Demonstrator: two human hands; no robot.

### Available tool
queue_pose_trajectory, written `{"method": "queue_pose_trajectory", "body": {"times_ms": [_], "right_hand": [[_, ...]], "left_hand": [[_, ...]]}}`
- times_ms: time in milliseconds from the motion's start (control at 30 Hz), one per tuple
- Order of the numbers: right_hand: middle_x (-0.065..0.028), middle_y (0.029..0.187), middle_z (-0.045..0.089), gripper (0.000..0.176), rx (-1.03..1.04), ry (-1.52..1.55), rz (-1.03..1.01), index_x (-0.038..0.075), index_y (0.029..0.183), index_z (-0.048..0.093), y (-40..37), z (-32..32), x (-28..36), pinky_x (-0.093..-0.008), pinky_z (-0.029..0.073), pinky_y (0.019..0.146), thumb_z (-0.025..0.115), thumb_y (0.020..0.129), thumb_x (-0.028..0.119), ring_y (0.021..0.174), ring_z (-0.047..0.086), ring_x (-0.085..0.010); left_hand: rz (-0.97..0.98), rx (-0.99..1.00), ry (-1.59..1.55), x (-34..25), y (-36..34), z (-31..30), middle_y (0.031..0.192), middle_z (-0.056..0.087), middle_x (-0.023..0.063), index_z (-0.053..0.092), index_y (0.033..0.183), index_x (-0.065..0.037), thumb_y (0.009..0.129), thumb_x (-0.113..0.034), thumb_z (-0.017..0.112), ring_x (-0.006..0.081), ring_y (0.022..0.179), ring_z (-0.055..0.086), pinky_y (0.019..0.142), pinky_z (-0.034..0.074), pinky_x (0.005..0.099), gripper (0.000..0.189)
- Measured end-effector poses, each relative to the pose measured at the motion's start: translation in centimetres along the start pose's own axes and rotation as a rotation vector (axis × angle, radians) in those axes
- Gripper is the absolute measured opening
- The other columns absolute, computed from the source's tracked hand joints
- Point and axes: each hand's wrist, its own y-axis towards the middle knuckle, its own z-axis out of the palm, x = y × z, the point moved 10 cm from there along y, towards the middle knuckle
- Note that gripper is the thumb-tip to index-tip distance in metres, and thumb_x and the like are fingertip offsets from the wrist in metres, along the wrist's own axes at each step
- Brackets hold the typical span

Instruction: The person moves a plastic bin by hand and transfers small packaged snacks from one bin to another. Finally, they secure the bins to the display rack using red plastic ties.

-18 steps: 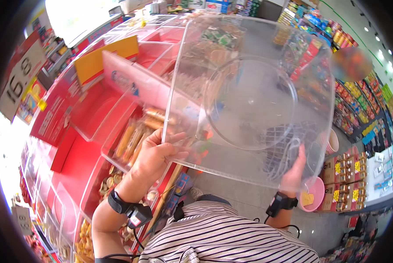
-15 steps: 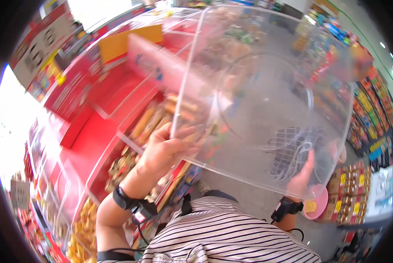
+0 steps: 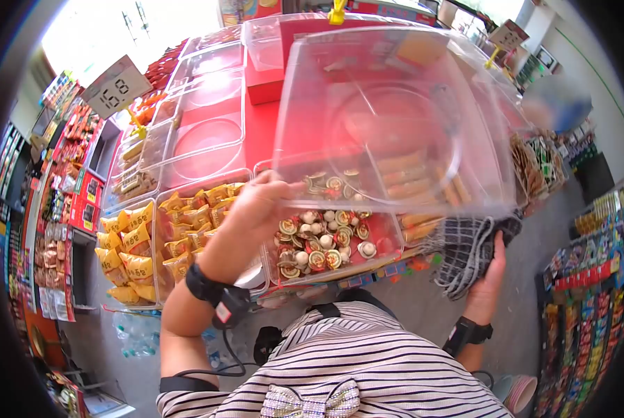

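Note:
My left hand (image 3: 264, 198) is closed on the near left corner of a large clear plastic bin (image 3: 402, 104), which is held tilted over the red display. A faint ring shows in the bin's bottom. In my right hand (image 3: 488, 273) is a dark checked cloth (image 3: 465, 251) with pale fringes, bunched at the bin's near right corner. The thumb lies along the cloth; the other fingers are mostly hidden behind it. Below the bin, a display compartment holds small round wrapped sweets (image 3: 326, 244), and long wrapped snack sticks (image 3: 416, 223) lie beside them.
Yellow snack packets (image 3: 134, 244) fill bins at the left, and clear bins (image 3: 211, 136) stand behind on the red stand (image 3: 264, 132). A price sign (image 3: 117, 87) rises at back left. Stocked shelves (image 3: 583, 292) are at right; a blurred person (image 3: 556, 101) is beyond.
My view and body have turned left, bringing the display to the middle. The bin has swung from above the aisle to above the display. The cloth, earlier seen through the bin, now shows outside its corner.

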Motion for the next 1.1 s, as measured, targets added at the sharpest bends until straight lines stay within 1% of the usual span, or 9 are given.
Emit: {"method": "queue_pose_trajectory", "body": {"times_ms": [100,200,300,333,433,633,833,1033,1100], "right_hand": [[-0.0104,0.110,0.064,0.039,0.105,0.035,0.073,0.001,0.114,0.058,3.2,3.3,-1.7,-0.0374,0.049,0.088,0.056,0.091,0.032,0.096,0.062,-0.0247],[-0.0100,0.109,0.064,0.035,0.136,0.083,0.115,0.003,0.114,0.058,5.2,5.0,-2.9,-0.0380,0.050,0.087,0.056,0.091,0.029,0.095,0.063,-0.0244],[-0.0097,0.109,0.064,0.034,0.154,0.047,0.028,0.004,0.114,0.058,8.1,4.7,-3.5,-0.0379,0.050,0.086,0.056,0.091,0.028,0.095,0.063,-0.0242],[-0.0094,0.109,0.064,0.033,0.154,0.054,0.083,0.004,0.114,0.058,8.9,4.6,-4.2,-0.0378,0.050,0.086,0.056,0.091,0.027,0.095,0.063,-0.0240],[-0.0094,0.109,0.064,0.033,0.163,0.052,0.150,0.004,0.114,0.057,10.4,4.6,-4.7,-0.0378,0.050,0.086,0.056,0.091,0.027,0.095,0.063,-0.0239],[-0.0095,0.107,0.064,0.033,0.148,0.070,0.196,0.004,0.114,0.057,12.8,3.6,-5.2,-0.0378,0.051,0.085,0.057,0.090,0.027,0.093,0.063,-0.0240],[-0.0092,0.106,0.064,0.033,0.096,0.052,0.193,0.004,0.113,0.057,14.5,2.4,-4.9,-0.0373,0.051,0.084,0.057,0.090,0.027,0.092,0.063,-0.0235],[-0.0088,0.108,0.064,0.034,0.042,0.037,0.153,0.004,0.113,0.058,16.4,0.1,-3.7,-0.0369,0.050,0.085,0.057,0.090,0.029,0.094,0.062,-0.0231],[-0.0091,0.109,0.063,0.035,0.018,0.042,0.163,0.004,0.113,0.058,17.0,-0.9,-3.8,-0.0371,0.050,0.086,0.057,0.090,0.029,0.094,0.062,-0.0236]], "left_hand": [[0.118,-0.069,-0.024,-3.6,1.4,-3.5,0.098,0.055,0.0233,0.044,0.081,-0.002,0.079,0.008,0.049,0.0475,0.100,0.057,0.087,0.053,0.0540,0.012],[0.156,-0.314,-0.042,-5.0,4.0,-8.4,0.096,0.056,0.0260,0.045,0.088,0.002,0.082,0.006,0.048,0.0509,0.090,0.060,0.083,0.055,0.0540,0.008],[0.120,-0.320,-0.002,-5.7,6.1,-9.5,0.088,0.057,0.0224,0.046,0.091,0.006,0.084,0.002,0.049,0.0508,0.087,0.061,0.080,0.056,0.0536,0.009],[0.127,-0.375,0.004,-6.1,6.4,-9.5,0.082,0.056,0.0185,0.045,0.090,0.006,0.084,0.000,0.050,0.0482,0.084,0.062,0.077,0.056,0.0525,0.010],[0.188,-0.418,0.063,-6.8,8.6,-9.7,0.078,0.054,0.0156,0.046,0.088,0.005,0.083,0.000,0.050,0.0447,0.079,0.063,0.078,0.056,0.0522,0.009],[0.100,-0.563,0.147,-6.6,10.5,-10.2,0.083,0.052,0.0161,0.045,0.086,0.005,0.081,0.002,0.051,0.0392,0.073,0.061,0.078,0.057,0.0527,0.009],[0.127,-0.625,0.079,-5.1,12.7,-13.2,0.086,0.051,0.0200,0.045,0.090,0.007,0.082,0.000,0.051,0.0412,0.069,0.060,0.075,0.058,0.0530,0.012],[0.010,-0.673,0.103,-4.5,14.6,-16.4,0.084,0.051,0.0208,0.044,0.096,0.007,0.084,-0.002,0.052,0.0426,0.070,0.061,0.069,0.060,0.0491,0.018],[0.066,-0.657,0.206,-5.0,15.5,-17.1,0.085,0.053,0.0196,0.044,0.098,0.006,0.084,-0.008,0.056,0.0393,0.074,0.063,0.065,0.060,0.0458,0.023]]}}
